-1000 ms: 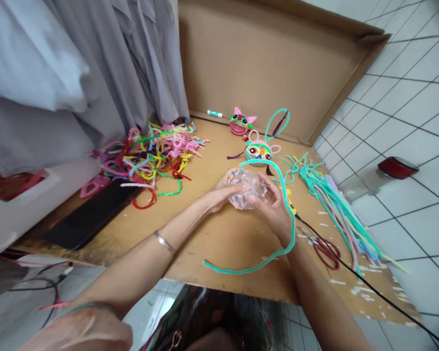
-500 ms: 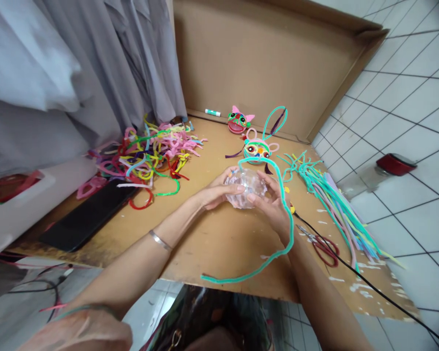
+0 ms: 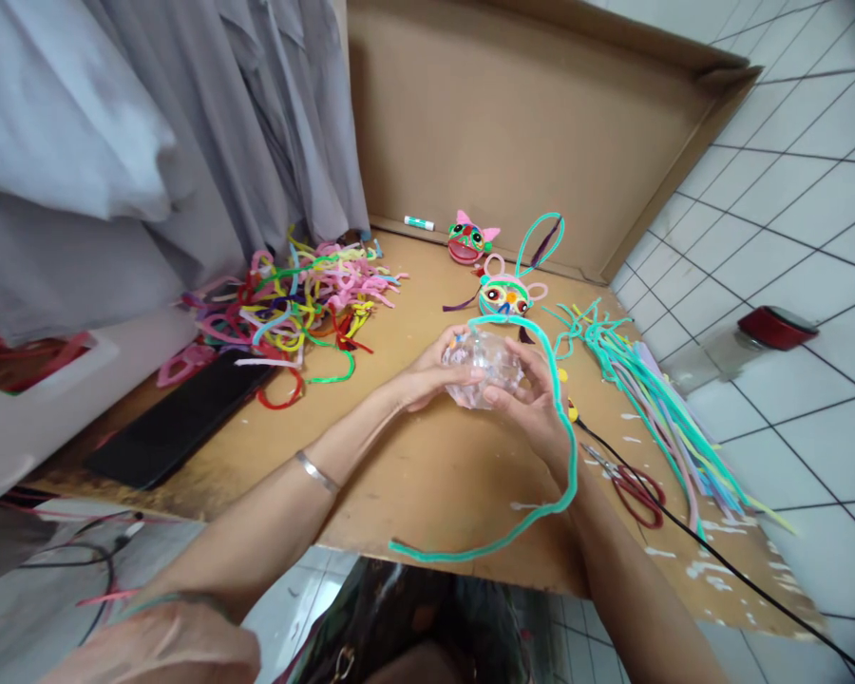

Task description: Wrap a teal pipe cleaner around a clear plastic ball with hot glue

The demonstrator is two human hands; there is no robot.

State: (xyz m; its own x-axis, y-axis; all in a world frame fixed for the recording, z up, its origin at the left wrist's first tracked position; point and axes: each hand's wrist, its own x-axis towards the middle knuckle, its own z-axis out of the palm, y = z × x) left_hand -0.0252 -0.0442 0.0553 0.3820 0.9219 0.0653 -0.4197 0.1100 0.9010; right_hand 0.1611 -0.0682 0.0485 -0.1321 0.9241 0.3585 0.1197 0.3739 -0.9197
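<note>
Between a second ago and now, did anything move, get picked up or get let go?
Barely. Both hands, left hand and right hand, keep cupping the clear ball; the teal pipe cleaner over it only sways, its free end drifting slightly left. Nothing was taken or released. The scissors and the loose pile stayed put.

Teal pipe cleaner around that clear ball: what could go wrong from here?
The teal pipe cleaner loops over the clear ball, held by the left hand and right hand; its long free tail trails off the cardboard's near edge and may snag. The scissors and black cord lie by the right forearm, so a sweep could catch them.
</note>
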